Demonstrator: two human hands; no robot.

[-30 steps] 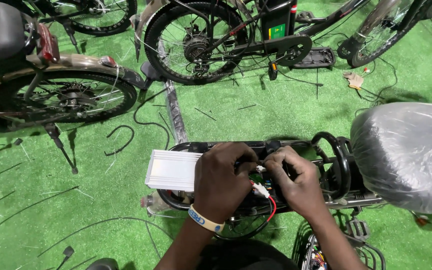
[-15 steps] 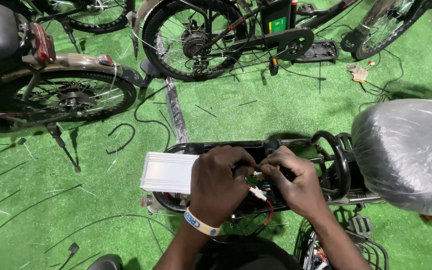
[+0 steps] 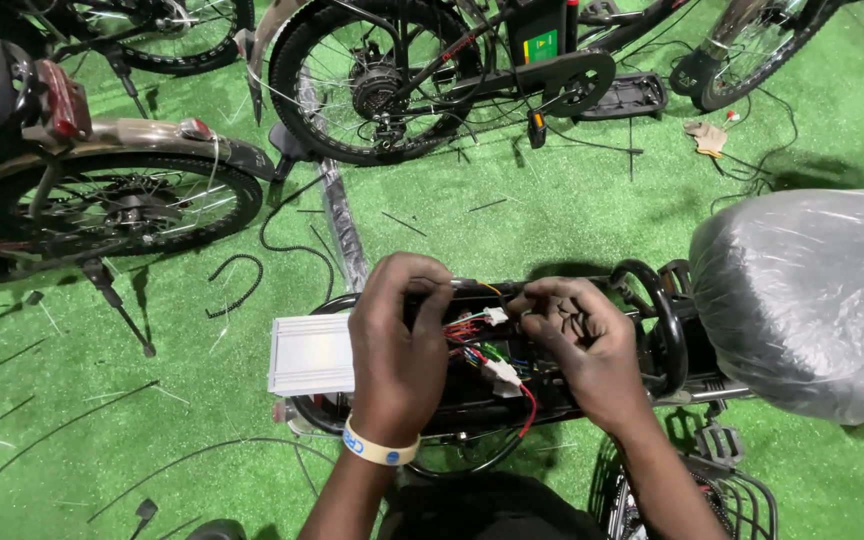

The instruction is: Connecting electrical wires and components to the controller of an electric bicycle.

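Note:
My left hand rests over a black tray-like compartment on a bike frame, its fingers curled on a bundle of coloured wires. My right hand is curled beside it, pinching wires near a small white connector. Another white connector with a red wire lies between the hands. A ribbed silver controller box sits just left of my left hand. A pale wristband circles my left wrist.
A plastic-wrapped seat bulges at the right. Two bicycles stand on green artificial turf at the back and left. Loose black cables and cable ties lie on the turf. A wire basket is at lower right.
Both hands stayed on the wiring; the fingers shifted slightly and a white connector shows between them. The view moved a little.

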